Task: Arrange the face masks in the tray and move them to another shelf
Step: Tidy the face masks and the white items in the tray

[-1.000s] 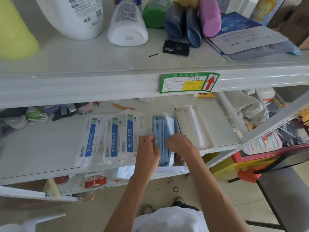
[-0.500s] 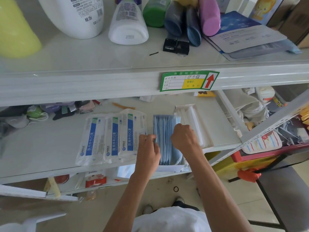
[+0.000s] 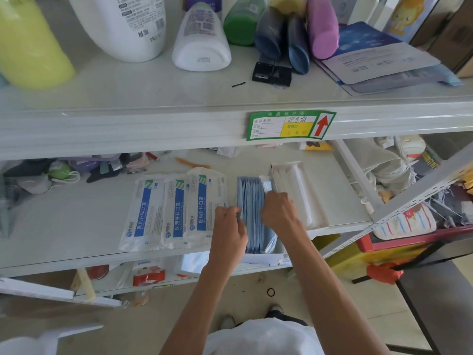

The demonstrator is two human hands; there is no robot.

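Blue face masks on edge in white tray, front of middle shelf, long axis 12–6 o'clock; left hand grips stack at 9, right hand at 3, fingers curled, equally near

On the middle shelf a tray sits at the front edge, with masks standing on edge inside it. Three packets lie side by side at the tray's nine o'clock, just beside it. A second tray lies at its two o'clock. The left hand holds the masks' nine o'clock side, the right hand their three o'clock side. Bottles stand on the upper shelf, at twelve o'clock.
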